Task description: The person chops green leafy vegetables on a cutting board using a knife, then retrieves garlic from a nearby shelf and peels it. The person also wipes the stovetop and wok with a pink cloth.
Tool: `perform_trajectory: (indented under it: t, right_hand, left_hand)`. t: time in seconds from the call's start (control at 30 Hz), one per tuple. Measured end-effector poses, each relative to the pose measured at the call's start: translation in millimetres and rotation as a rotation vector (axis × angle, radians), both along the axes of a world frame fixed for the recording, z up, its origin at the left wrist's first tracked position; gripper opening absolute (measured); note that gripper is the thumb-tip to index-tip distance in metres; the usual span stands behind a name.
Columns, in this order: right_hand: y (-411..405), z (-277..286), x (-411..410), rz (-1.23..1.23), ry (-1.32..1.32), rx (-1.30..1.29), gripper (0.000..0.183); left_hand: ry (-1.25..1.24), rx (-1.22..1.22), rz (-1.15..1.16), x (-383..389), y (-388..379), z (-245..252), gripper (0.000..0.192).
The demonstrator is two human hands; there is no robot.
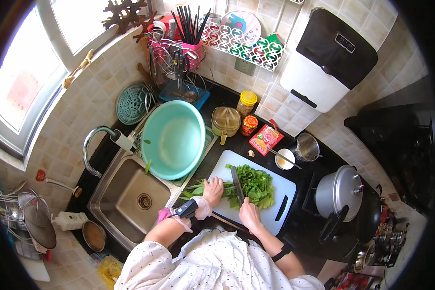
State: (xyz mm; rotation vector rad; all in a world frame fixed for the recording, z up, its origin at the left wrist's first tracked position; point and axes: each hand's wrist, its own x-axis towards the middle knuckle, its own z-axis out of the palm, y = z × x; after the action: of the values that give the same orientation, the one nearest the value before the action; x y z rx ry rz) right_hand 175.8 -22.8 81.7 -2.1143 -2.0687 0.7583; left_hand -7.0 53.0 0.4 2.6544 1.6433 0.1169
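Note:
My right hand grips the handle of a kitchen knife, its blade pointing away from me across the greens. With my left hand I press a bunch of leafy green stalks onto the white cutting board, left of the blade. The uncut ends stick out past the board's left edge towards the sink. To the blade's right lies a heap of chopped green leaves. The fingertips of my left hand rest close to the blade, partly hidden by their own knuckles.
Left is a steel sink with a faucet. A turquoise basin stands behind it. Beyond the board are a red seasoning packet, a small white bowl and a steel cup. A pressure cooker stands at right.

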Motion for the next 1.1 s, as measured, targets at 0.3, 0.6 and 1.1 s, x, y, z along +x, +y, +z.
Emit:
perform_trajectory:
  t: [0.3, 0.6, 1.1]
  right_hand:
    - [-6, 30, -6, 0.091, -0.027, -0.008, 0.018]
    - [18, -28, -29, 0.000, -0.027, -0.055, 0.027]
    - [-12, 27, -3, -0.002, 0.073, 0.047, 0.019]
  left_hand:
    - [0.010, 0.076, 0.029, 0, -2, -22, 0.014]
    - [0.011, 0.071, -0.004, 1, 1, -25, 0.015]
    - [-0.129, 0.034, 0.201, 41, -10, -23, 0.023]
